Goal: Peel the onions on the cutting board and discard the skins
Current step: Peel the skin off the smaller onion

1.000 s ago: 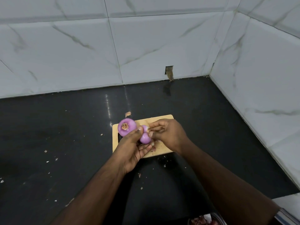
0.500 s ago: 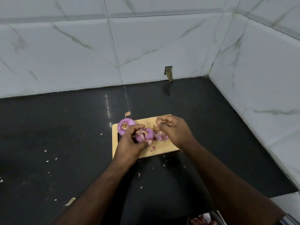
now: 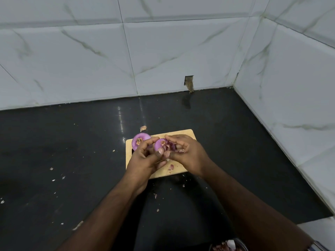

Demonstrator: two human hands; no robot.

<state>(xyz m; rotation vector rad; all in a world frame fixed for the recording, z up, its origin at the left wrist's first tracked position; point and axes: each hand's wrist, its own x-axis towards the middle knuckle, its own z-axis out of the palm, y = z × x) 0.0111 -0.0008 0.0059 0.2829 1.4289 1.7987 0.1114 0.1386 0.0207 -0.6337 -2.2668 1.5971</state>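
— What do we have at the centre?

— A small, smooth purple onion, rounded, its dry brown root tuft facing up. We see it held just above the pale wooden cutting board, between both hands. Loose, papery purple-pink skins hang off its right side.

— How are the hands set?

— Our left hand curls round the onion from below and the left, thumb pressed on its near face. Our right hand comes in from the right, fingers bent, pinching the loose skins against the onion. Both forearms run in from the bottom edge, converging over the board.

— Anything else on the board?

— A second, larger peeled purple onion sits at the board's far left corner, glossy, root end up, just beside the left hand's fingers. A small skin scrap lies on the near part of the board.

— And around it?

— The rectangular board with rounded corners rests on a shiny black stone counter, dotted with pale flecks. A bigger skin piece lies just beyond the board. We have open counter to the left and behind; white marble-veined tiled walls close the back and right side. At the bottom edge we glimpse the rim of a metal bowl with skins in it.
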